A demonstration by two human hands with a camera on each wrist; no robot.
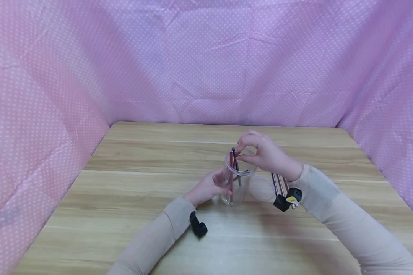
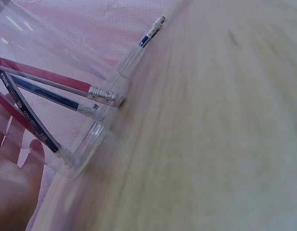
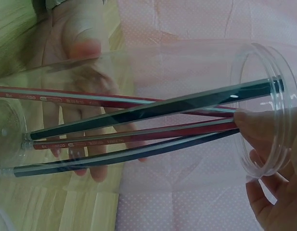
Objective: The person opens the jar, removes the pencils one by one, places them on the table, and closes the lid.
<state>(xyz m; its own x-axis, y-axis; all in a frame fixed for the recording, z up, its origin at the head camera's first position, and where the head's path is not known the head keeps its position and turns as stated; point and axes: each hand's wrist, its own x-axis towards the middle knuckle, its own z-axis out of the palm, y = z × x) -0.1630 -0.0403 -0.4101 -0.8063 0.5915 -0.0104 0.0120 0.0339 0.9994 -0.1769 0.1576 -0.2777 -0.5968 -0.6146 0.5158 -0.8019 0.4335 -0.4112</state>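
A clear plastic jar [image 1: 240,196] stands on the table, and my left hand [image 1: 209,187] holds its side with the fingers around it. Inside are several red and dark pencils; one dark pencil [image 3: 158,109] crosses a red pencil [image 3: 71,98] in the right wrist view. My right hand [image 1: 267,153] is at the jar's mouth, thumb inside the rim [image 3: 271,166], pinching pencil ends there. Which pencil it pinches is partly hidden by the thumb. The pencils' metal-capped ends [image 2: 105,96] are near the jar's bottom in the left wrist view.
A round clear lid [image 1: 261,189] lies right of the jar. Beside it, under my right wrist, more pencils [image 1: 278,184] lie on the wooden table [image 1: 124,183], partly covered by the black wrist camera [image 1: 281,203]. Pink dotted cloth [image 1: 206,68] hangs around the table.
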